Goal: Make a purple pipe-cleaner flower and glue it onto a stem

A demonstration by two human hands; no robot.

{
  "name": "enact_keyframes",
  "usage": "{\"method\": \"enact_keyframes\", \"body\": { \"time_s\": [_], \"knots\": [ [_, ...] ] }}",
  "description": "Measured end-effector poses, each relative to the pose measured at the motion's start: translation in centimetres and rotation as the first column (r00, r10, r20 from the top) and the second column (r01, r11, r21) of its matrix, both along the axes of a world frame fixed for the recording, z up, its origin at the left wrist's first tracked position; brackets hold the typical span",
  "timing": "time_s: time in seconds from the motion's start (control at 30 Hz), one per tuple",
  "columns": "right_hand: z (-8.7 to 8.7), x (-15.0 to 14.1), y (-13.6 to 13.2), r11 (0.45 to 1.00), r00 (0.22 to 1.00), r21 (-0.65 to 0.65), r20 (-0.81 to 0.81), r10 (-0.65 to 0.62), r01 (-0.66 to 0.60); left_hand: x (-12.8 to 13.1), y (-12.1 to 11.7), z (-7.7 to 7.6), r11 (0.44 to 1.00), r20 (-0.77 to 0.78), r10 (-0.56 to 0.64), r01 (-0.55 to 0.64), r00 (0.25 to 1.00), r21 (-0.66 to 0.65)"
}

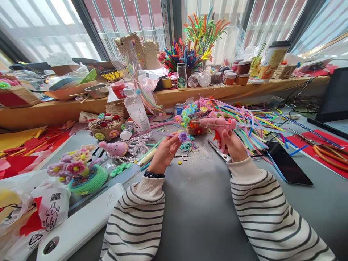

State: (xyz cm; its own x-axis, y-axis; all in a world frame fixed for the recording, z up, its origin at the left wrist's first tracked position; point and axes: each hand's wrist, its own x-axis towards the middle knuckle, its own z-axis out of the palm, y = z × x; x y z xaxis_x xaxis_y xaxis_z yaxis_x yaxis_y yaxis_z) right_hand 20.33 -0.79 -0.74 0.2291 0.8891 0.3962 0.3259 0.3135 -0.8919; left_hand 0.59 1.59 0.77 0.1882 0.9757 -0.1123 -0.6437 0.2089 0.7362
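Observation:
Between the fingertips of my left hand point(166, 152) is a small purple pipe-cleaner flower point(183, 137), its head turned to the right. A lilac stem seems to stick out on the hand's other side. My right hand point(234, 145) is wrapped round the handle of a pink glue gun point(217, 126). The gun's nozzle points left, above and to the right of the flower and apart from it. A clear glue stick point(258, 127) runs out of the gun's back end. Just below the gun lie metal scissors point(219, 150), and small scissors point(185, 156) rest beside my left hand.
Pipe cleaners point(255, 119) lie heaped behind my right hand, with a phone point(288, 163) nearer. Left stand a flower basket point(106, 127), a plastic bottle point(137, 112), pearl strings point(138, 146) and a green flower pot point(88, 179). A long white device point(81, 224) lies front left.

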Motion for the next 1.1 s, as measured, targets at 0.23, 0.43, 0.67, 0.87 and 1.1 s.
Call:
{"method": "enact_keyframes", "body": {
  "time_s": [0.23,0.43,0.67,0.87,1.1],
  "knots": [
    [0.6,1.8,0.8,0.981,0.925,-0.059,-0.349,0.152,-0.184,-0.2,0.1,-0.1,1.000,0.013,-0.009,0.009,1.000,0.007],
    [0.8,3.0,0.3,0.907,0.869,-0.139,-0.373,0.325,-0.398,-0.2,0.1,-0.1,1.000,0.017,0.001,-0.001,1.000,-0.006],
    [0.8,3.1,0.3,0.901,0.871,-0.155,-0.366,0.327,-0.404,-0.2,0.0,0.0,0.999,0.026,0.018,-0.017,1.000,-0.027],
    [0.1,3.4,0.4,0.878,0.857,-0.152,-0.345,0.383,-0.454,-0.1,0.0,0.0,1.000,0.022,0.012,-0.012,1.000,-0.021],
    [0.2,3.6,0.2,0.864,0.879,-0.192,-0.209,0.428,-0.466,-0.1,0.1,0.0,0.999,0.033,0.018,-0.017,0.999,-0.030]
  ]
}}
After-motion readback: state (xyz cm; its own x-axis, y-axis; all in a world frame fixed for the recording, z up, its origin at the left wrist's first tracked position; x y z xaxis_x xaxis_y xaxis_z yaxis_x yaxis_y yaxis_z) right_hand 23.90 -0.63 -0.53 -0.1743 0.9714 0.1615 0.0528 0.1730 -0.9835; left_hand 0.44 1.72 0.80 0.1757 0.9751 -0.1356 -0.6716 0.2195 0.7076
